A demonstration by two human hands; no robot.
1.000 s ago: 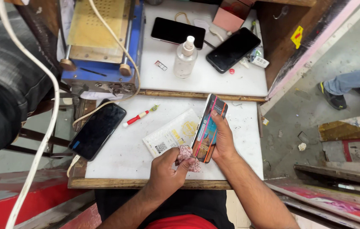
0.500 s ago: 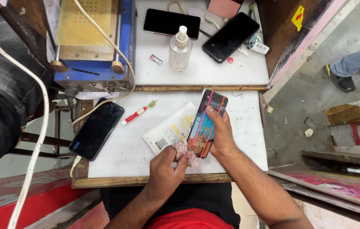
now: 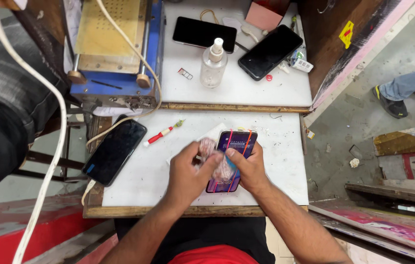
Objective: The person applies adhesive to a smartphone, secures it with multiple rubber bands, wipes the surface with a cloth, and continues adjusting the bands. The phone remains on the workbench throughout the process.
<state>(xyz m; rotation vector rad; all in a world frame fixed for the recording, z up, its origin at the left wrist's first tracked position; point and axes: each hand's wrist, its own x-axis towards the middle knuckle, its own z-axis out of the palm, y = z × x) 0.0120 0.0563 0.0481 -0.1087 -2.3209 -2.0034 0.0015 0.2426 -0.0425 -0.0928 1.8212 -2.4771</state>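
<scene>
Left hand (image 3: 188,173) pinching a crumpled pink cloth (image 3: 215,157) against a lit phone (image 3: 232,159), right hand (image 3: 247,168) clasping the phone's edge, white table (image 3: 153,171)

Both forearms extend forward and converge. The left hand (image 3: 188,171) and right hand (image 3: 247,168) meet, fingers curled in a grip.
</scene>
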